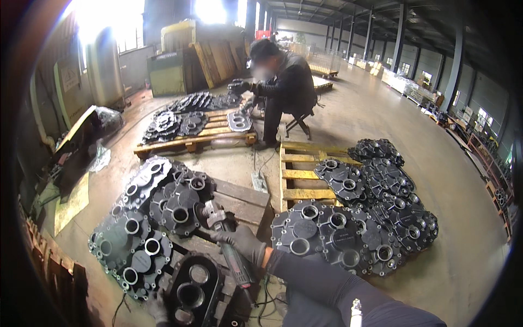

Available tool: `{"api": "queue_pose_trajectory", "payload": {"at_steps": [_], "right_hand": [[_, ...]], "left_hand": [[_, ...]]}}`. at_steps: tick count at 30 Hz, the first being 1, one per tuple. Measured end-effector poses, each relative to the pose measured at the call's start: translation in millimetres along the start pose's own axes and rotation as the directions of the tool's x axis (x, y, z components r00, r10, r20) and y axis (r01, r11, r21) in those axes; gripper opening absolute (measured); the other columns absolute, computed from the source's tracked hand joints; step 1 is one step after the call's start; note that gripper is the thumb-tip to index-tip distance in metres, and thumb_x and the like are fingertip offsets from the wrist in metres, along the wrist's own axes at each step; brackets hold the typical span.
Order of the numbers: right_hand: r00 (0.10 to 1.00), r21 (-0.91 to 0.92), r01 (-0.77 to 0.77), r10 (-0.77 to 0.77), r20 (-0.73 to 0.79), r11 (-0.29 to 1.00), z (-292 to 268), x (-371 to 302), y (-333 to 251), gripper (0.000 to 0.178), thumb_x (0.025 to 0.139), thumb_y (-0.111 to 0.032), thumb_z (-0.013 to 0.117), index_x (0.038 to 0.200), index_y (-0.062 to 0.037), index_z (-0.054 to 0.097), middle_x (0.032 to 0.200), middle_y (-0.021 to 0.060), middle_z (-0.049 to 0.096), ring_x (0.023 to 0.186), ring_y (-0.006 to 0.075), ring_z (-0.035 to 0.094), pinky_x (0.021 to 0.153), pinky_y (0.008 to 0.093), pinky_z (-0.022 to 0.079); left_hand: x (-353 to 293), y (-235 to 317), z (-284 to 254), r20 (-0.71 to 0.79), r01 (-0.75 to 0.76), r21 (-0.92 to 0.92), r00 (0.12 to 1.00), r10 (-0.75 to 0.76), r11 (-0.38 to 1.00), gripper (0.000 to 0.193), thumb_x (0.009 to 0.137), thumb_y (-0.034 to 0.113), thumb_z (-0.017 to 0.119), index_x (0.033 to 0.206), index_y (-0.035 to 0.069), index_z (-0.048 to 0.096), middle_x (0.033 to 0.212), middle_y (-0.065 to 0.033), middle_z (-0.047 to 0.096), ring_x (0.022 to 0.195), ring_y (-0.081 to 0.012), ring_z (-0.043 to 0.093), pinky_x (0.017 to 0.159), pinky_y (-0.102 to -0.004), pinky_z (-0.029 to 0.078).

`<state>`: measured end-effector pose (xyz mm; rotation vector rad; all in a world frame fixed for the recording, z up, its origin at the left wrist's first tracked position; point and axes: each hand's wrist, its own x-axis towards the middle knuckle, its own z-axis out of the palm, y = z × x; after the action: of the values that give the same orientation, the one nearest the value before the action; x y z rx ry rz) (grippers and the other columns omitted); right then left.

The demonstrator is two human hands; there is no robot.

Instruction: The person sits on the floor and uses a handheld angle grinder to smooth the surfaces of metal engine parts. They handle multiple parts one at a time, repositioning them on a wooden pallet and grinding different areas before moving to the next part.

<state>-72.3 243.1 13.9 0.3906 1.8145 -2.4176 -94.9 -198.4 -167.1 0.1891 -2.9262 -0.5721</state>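
Text: none readable | sign (70, 78): too small | black casting (345, 238): blurred lettering

Stretches a dark-sleeved right arm (313, 275) leftward from the lower right, baring a strip of wrist (267, 257), with the gloved right hand (243, 243) curled below centre; holds the gloved left hand (158, 308) at lower left.

Factory workshop hall for metal parts

Steel columns (455, 71) line this big industrial hall from one to two o'clock under a high roof (359, 8), and a wire-mesh cage cart (324, 61) stands at one. Wooden pallets (300, 194) at four, eight and ten o'clock carry black metal housing covers (300, 228). An angle grinder (234, 264) is near half past six; a co-worker (291, 82) sits at twelve.
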Motion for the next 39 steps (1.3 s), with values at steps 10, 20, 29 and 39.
{"api": "queue_pose_trajectory", "payload": {"at_steps": [10,20,29,39], "right_hand": [[1.000,0.072,-0.023,0.024,-0.008,0.997,-29,-7,-12,0.033,0.094,-0.026,0.077,0.110,0.0000,0.064,0.087,0.0092,0.070,0.078,0.0215,0.071,0.069,0.0353,0.060],[0.998,-0.073,-0.051,0.053,0.027,0.996,21,-49,1,0.042,0.092,-0.036,0.076,0.104,0.0035,0.067,0.086,0.0130,0.072,0.074,0.0204,0.074,0.063,0.0311,0.061],[0.982,-0.074,-0.120,0.130,0.139,0.990,53,-39,29,0.038,0.096,-0.034,0.073,0.108,0.0012,0.067,0.091,0.0111,0.073,0.075,0.0187,0.073,0.068,0.0292,0.060],[0.880,-0.116,-0.439,0.452,0.147,0.891,75,-6,54,0.049,0.096,-0.043,0.071,0.122,-0.0030,0.059,0.089,0.0111,0.070,0.075,0.0207,0.073,0.067,0.0326,0.063]], "left_hand": [[0,54,-54,0.206,0.030,-0.431,0.976,0.065,0.902,0.045,0.103,0.033,0.061,0.131,-0.003,0.064,0.117,-0.0225,0.073,0.106,-0.0348,0.069,0.095,-0.0424,0.053],[-134,234,-114,0.648,0.597,-0.755,0.617,0.448,0.271,0.069,0.103,0.045,0.065,0.149,-0.002,0.046,0.118,-0.0093,0.067,0.094,-0.0132,0.064,0.088,-0.0281,0.053],[-149,270,-90,0.547,0.425,-0.812,0.793,0.268,0.400,0.102,0.087,0.056,0.077,0.152,-0.006,0.028,0.115,-0.0166,0.064,0.097,-0.0219,0.068,0.086,-0.0346,0.056],[-140,253,-79,0.676,0.555,-0.681,0.728,0.117,0.478,0.096,0.087,0.049,0.075,0.146,-0.011,0.029,0.124,-0.0257,0.060,0.106,-0.0288,0.068,0.092,-0.0384,0.056]]}}
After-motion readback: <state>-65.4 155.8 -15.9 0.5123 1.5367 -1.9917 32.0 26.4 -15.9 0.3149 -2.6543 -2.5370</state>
